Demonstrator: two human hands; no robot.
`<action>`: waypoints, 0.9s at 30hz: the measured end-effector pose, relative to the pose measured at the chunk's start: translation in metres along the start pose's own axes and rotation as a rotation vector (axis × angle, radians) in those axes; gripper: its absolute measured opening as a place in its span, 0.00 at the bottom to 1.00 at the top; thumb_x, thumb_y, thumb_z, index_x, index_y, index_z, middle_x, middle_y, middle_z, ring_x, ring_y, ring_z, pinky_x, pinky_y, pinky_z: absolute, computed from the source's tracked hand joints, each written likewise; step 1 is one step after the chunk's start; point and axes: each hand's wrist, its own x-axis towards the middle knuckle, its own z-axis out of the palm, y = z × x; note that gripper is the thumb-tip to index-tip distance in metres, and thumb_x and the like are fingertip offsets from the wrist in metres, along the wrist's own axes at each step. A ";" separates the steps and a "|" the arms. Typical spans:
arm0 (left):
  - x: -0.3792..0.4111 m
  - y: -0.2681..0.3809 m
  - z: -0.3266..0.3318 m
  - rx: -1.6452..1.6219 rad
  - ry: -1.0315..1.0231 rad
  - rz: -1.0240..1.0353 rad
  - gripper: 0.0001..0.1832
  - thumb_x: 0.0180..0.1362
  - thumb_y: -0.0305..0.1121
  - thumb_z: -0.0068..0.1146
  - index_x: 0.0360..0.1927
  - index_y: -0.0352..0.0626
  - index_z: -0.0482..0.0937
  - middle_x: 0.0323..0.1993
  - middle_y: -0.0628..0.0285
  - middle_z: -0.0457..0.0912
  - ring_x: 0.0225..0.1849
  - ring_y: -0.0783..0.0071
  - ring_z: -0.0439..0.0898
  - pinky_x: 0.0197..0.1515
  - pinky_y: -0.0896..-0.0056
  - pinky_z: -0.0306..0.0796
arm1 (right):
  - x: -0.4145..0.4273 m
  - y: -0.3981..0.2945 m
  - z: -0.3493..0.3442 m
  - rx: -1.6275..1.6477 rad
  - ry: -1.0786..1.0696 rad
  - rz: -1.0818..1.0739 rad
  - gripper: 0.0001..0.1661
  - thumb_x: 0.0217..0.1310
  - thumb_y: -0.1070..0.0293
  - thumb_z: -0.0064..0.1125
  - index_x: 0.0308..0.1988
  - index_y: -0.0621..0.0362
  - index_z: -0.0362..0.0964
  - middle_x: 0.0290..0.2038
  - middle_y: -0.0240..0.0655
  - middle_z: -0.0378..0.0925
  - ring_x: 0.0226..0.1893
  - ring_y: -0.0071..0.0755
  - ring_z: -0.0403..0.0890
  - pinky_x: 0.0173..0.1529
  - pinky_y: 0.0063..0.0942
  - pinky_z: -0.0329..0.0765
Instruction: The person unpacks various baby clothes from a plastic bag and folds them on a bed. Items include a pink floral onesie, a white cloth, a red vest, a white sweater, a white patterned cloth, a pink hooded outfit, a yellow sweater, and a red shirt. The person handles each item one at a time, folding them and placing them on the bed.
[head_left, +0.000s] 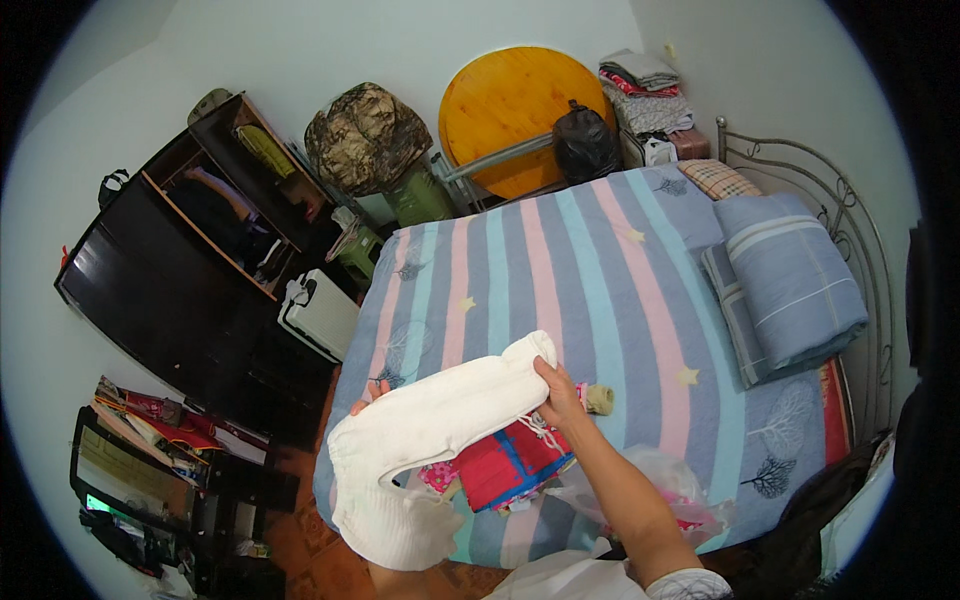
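White knit trousers (450, 405) with ribbed ends stretch between my hands above the bed. My right hand (556, 394) grips them near the narrow cuff at the right. Fingertips of my left hand (369, 397) show at the far edge of the cloth; the rest of that hand is hidden behind it. One end of the trousers droops toward me. Below them a pile of colourful children's clothes (506, 461), red, blue and pink, lies on the bed, partly covered from view. Beside my right forearm sits a clear plastic bag (660, 487) with pink items inside.
The striped bedspread (540, 292) carries a folded blue quilt (795, 277) and a checked pillow (718, 180) near the metal headboard (862, 202). A white suitcase (322, 311) and a dark wardrobe (172, 277) stand at the left. A round wooden tabletop (510, 97) leans on the far wall.
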 end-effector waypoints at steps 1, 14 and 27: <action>-0.002 0.001 0.000 0.001 0.001 -0.004 0.10 0.55 0.33 0.38 0.35 0.41 0.71 0.34 0.63 0.74 0.34 0.76 0.71 0.42 0.75 0.64 | 0.001 -0.001 -0.001 -0.002 -0.012 -0.011 0.21 0.56 0.65 0.47 0.49 0.63 0.59 0.44 0.41 0.70 0.45 0.35 0.72 0.49 0.33 0.70; -0.013 0.005 -0.011 -0.024 0.015 0.006 0.11 0.56 0.33 0.38 0.36 0.41 0.71 0.34 0.63 0.74 0.35 0.76 0.71 0.43 0.75 0.64 | 0.003 -0.011 0.005 -0.093 -0.055 0.140 0.15 0.57 0.63 0.46 0.42 0.61 0.64 0.37 0.36 0.73 0.38 0.30 0.74 0.42 0.30 0.72; -0.021 0.012 -0.017 -0.066 0.014 0.032 0.11 0.56 0.33 0.37 0.37 0.41 0.70 0.35 0.63 0.73 0.36 0.76 0.71 0.44 0.76 0.64 | 0.003 -0.016 0.001 -0.257 0.104 -0.185 0.10 0.58 0.64 0.47 0.32 0.59 0.66 0.25 0.30 0.71 0.24 0.22 0.73 0.29 0.21 0.71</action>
